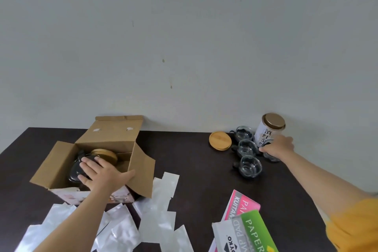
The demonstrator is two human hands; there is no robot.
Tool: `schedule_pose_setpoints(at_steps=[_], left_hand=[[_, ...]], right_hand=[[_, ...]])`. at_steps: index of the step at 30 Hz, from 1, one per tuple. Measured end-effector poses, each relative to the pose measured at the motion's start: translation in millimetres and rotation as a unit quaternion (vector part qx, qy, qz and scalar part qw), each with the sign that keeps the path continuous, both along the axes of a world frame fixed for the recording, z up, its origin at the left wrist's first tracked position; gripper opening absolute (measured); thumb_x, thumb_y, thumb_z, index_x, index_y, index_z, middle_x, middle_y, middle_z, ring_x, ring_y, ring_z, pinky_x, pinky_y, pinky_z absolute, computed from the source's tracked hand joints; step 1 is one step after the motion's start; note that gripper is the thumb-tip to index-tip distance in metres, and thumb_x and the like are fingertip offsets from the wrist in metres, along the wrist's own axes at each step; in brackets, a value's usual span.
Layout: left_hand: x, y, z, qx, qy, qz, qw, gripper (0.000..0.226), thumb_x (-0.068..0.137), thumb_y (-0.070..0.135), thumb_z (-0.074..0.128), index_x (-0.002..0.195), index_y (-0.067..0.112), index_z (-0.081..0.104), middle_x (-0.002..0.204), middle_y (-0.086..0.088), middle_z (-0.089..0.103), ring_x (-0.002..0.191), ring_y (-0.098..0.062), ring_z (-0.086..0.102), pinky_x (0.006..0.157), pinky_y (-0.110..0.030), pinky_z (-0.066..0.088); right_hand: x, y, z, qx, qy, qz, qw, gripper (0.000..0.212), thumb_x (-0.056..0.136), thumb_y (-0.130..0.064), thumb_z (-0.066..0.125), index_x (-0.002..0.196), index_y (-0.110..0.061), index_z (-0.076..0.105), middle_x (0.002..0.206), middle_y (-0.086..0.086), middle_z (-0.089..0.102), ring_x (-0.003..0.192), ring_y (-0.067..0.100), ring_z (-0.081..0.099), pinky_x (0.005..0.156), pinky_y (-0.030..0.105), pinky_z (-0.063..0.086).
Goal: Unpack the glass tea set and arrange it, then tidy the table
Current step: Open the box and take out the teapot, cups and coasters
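Dark table [194, 170] | left hand [102, 172] grip spread (flat) on boxed teapot [76, 168] | right hand [279, 147] grip clasping glass cup [271, 156]

"PAPER" on green pad [258, 229], "KUITANSI" partly readable on pink pad [242, 202], Chinese characters on white canister [266, 132]

Soft even daylight, wide-angle edge warp

Single head view, looking forward-down over table [204, 170], wall filling probably half.
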State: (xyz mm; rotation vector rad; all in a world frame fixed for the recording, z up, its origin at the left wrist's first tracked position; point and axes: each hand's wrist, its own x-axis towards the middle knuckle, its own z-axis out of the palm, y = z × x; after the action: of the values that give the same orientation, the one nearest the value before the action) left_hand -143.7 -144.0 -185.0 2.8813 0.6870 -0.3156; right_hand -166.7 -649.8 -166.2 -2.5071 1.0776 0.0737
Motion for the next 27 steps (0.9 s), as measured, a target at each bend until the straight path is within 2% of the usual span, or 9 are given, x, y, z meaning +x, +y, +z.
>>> schedule_pose_setpoints(at_steps=[3, 5, 6, 7, 10, 13, 17, 23, 27], left_hand=[[-1.7, -3.1, -1.9, 0.005, -0.015, -0.001, 1.000, 0.134, 0.061, 0.082, 0.056, 0.147, 0.003, -0.010, 0.155, -0.021, -0.019, 0.144, -0.036, -0.016, 0.115, -0.054, 0.002], [-3.0, -5.0, -1.4, 0.005, -0.021, -0.001, 1.000, 0.132, 0.063, 0.080, 0.058, 0.147, 0.003, -0.010, 0.155, -0.021, -0.018, 0.144, -0.036, -0.016, 0.115, -0.055, 0.001], [-3.0, -5.2, -1.1, 0.005, -0.021, 0.000, 1.000, 0.131, 0.064, 0.079, 0.058, 0.147, 0.003, -0.009, 0.155, -0.021, -0.018, 0.144, -0.036, -0.016, 0.115, -0.055, 0.001], [-2.3, -5.8, -0.9, 0.007, -0.021, 0.002, 1.000, 0.130, 0.064, 0.078, 0.058, 0.147, 0.004, -0.009, 0.155, -0.021, -0.018, 0.144, -0.036, -0.016, 0.115, -0.055, 0.001], [-2.2, -6.3, -2.1, 0.013, -0.024, 0.001, 1.000, 0.129, 0.065, 0.078, 0.058, 0.147, 0.005, -0.009, 0.156, -0.020, -0.018, 0.144, -0.035, -0.016, 0.115, -0.055, 0.001], [-2.2, -5.4, -4.5, 0.018, -0.029, 0.001, 0.999, 0.129, 0.065, 0.078, 0.058, 0.147, 0.005, -0.008, 0.156, -0.019, -0.017, 0.144, -0.035, -0.015, 0.115, -0.055, 0.002], [-1.1, -5.3, -5.6, 0.021, -0.029, 0.002, 0.999, 0.129, 0.064, 0.078, 0.059, 0.148, 0.006, -0.008, 0.156, -0.018, -0.017, 0.144, -0.035, -0.015, 0.115, -0.055, 0.003], [0.3, -3.9, -6.9, 0.021, -0.032, -0.001, 0.999, 0.129, 0.064, 0.077, 0.060, 0.148, 0.006, -0.008, 0.156, -0.018, -0.016, 0.144, -0.035, -0.015, 0.115, -0.056, 0.002], [-0.1, -3.0, -8.0, 0.020, -0.031, -0.004, 0.999, 0.130, 0.063, 0.079, 0.058, 0.148, 0.006, -0.009, 0.156, -0.018, -0.017, 0.144, -0.035, -0.016, 0.115, -0.055, 0.002]], right_hand=[[-1.2, -22.0, -17.1, 0.028, 0.004, -0.031, 0.999, 0.068, 0.066, -0.038, 0.084, 0.121, -0.009, 0.057, 0.121, 0.020, 0.053, 0.123, 0.035, 0.041, 0.095, 0.038, 0.044], [-1.0, -29.2, -26.4, 0.040, 0.012, -0.039, 0.998, 0.066, 0.065, -0.039, 0.085, 0.116, -0.007, 0.058, 0.119, 0.020, 0.055, 0.116, 0.036, 0.048, 0.072, 0.032, 0.049], [-0.3, -31.3, -32.3, 0.048, 0.010, -0.037, 0.998, 0.066, 0.064, -0.039, 0.086, 0.114, -0.006, 0.058, 0.119, 0.020, 0.054, 0.113, 0.037, 0.051, 0.061, 0.029, 0.047], [0.1, -32.1, -37.1, 0.058, 0.008, -0.041, 0.997, 0.068, 0.063, -0.040, 0.087, 0.113, -0.005, 0.057, 0.120, 0.020, 0.054, 0.110, 0.038, 0.053, 0.059, 0.030, 0.047], [2.1, -32.9, -51.1, 0.058, 0.009, -0.031, 0.998, 0.075, 0.062, -0.041, 0.087, 0.119, -0.004, 0.055, 0.124, 0.022, 0.051, 0.113, 0.039, 0.052, 0.087, 0.040, 0.050], [2.1, -25.3, -57.2, 0.077, -0.004, -0.030, 0.997, 0.079, 0.065, -0.036, 0.087, 0.130, -0.008, 0.052, 0.133, 0.024, 0.043, 0.123, 0.041, 0.044, 0.099, 0.043, 0.043], [4.9, -21.3, -62.0, 0.065, -0.012, -0.021, 0.998, 0.077, 0.068, -0.031, 0.086, 0.132, -0.008, 0.049, 0.134, 0.023, 0.038, 0.124, 0.042, 0.041, 0.100, 0.043, 0.042], [2.0, -15.5, -58.8, 0.043, -0.034, 0.005, 0.998, 0.086, 0.061, -0.045, 0.087, 0.130, -0.010, 0.051, 0.128, 0.021, 0.049, 0.119, 0.039, 0.050, 0.101, 0.047, 0.042], [-5.0, -2.3, -50.8, 0.005, -0.053, 0.034, 0.998, 0.083, 0.063, -0.044, 0.086, 0.128, -0.006, 0.051, 0.123, 0.022, 0.052, 0.115, 0.039, 0.051, 0.100, 0.048, 0.042]])
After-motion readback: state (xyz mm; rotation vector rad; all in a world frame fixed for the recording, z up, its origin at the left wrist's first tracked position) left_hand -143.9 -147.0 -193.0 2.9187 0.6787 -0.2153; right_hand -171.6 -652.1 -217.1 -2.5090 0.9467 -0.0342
